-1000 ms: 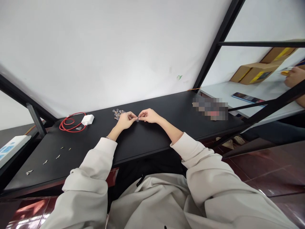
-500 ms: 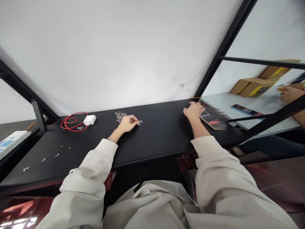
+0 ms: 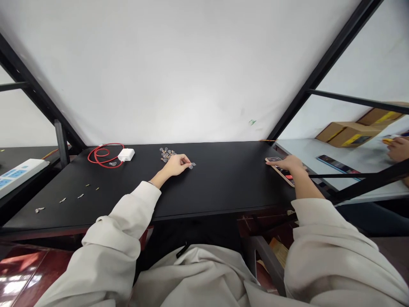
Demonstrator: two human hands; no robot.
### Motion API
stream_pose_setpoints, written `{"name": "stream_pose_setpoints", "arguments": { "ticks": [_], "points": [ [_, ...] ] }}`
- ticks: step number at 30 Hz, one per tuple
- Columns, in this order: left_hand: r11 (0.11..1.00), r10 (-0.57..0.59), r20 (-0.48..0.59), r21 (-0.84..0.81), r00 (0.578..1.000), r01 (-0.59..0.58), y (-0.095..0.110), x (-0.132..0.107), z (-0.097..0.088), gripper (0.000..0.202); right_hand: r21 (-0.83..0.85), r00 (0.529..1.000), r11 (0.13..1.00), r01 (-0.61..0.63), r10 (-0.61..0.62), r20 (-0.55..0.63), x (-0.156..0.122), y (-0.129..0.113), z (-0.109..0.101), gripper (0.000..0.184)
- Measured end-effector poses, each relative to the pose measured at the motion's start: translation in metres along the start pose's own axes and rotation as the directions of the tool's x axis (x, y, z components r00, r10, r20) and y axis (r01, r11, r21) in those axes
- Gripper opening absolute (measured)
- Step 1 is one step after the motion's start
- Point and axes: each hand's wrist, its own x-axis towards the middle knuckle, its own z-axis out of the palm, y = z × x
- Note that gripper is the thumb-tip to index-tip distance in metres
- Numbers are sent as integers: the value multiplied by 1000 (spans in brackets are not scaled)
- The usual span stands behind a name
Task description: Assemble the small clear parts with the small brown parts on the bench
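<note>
Right hand [image 3: 289, 163] leaves the left for the smartphone [image 3: 283, 175]

One second ago both hands meet at the small clear piece [image 3: 192, 165]; now only the left hand [image 3: 179, 164] has it, pinched between thumb and fingertips, just above or on the table. The right hand lies over the smartphone, thumb along its far left part, fingers partly hidden; I cannot tell whether they grip it. The clear piece looks glossy and rounded. Similar transparent pieces [image 3: 166, 153] with coppery bits lie heaped behind the left hand, which hides some.

Matte black, the table [image 3: 217, 183] meets a smooth white wall [image 3: 175, 76] bearing a green mark [image 3: 252, 122]. Glossy reddish tiles [image 3: 47, 273] show below.

A coiled red cable lies beside a boxy white charger [image 3: 126, 154]; tiny slivers [image 3: 80, 196] are scattered nearer. Beyond the black frame [image 3: 319, 76], cardboard boxes [image 3: 349, 134] sit near a co-worker's hand [image 3: 398, 149].
</note>
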Motion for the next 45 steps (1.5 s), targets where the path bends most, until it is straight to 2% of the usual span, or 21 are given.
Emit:
{"name": "stream_pose_setpoints", "arguments": {
  "ticks": [3,10,17,19,21,22,24,26,27,28,30,31,32,33,34,36,38,41,43,45],
  "points": [
    [1000,7,5,-4,1000,-7,-1,0,1,16,-12,990,997,-77,78,114,2,-1,-1,53],
    [1000,20,22,-1,1000,-20,-2,1,1,10,4,994,999,-41,41,99,3,-6,-4,49],
    [998,49,11,31,999,-49,-3,1,3,11,-33,990,998,-55,59,127,1,-7,-3,51],
    [998,58,1,30,998,-58,-4,2,3,10,-67,990,995,-68,76,120,-7,-17,-4,59],
    [998,60,-14,36,998,-59,-3,2,3,8,-132,997,989,-68,70,14,-22,-36,-3,70],
    [998,56,-21,42,998,-55,-3,2,3,8,-152,999,988,-7,2,-33,-33,-50,-2,70],
    [998,43,-33,55,999,-41,-1,1,2,7,-97,981,978,186,-191,-42,-59,-86,3,67],
    [997,27,-49,68,998,-24,1,1,1,7,138,915,910,392,-402,48,-89,-130,10,55],
    [997,20,-59,75,998,-16,1,1,1,7,304,842,829,469,-523,130,-104,-153,14,50],
    [997,16,-70,81,997,-10,2,1,0,7,468,739,730,498,-639,211,-118,-176,19,47],
    [996,12,-90,89,996,-4,2,2,-3,7,690,498,551,469,-811,309,-143,-219,30,54],
    [996,10,-100,93,995,-1,1,2,-4,7,741,427,499,448,-848,313,-153,-238,36,54],
    [995,4,-113,100,994,7,1,3,-6,6,770,391,476,425,-864,318,-161,-254,43,48],
    [994,-4,-130,110,991,19,0,3,-8,6,791,375,469,393,-867,327,-168,-267,49,38],
    [992,-17,-149,121,989,35,-1,4,-10,6,813,378,463,353,-865,329,-172,-276,55,30],
    [988,-48,-176,136,983,73,-2,5,-14,6,858,413,427,287,-863,292,-178,-285,66,21],
    [986,-77,-177,132,981,101,-2,5,-16,5,892,457,385,238,-854,247,-180,-283,74,19],
    [990,-41,-157,129,987,62,0,6,-15,7,924,507,339,175,-836,211,-181,-275,79,19],
    [988,-36,-163,141,986,60,1,6,-14,7,934,521,323,151,-829,202,-181,-271,81,17],
    [991,-45,-157,118,987,64,1,5,-12,9,939,515,314,141,-833,201,-180,-270,83,17]
  ]
}}
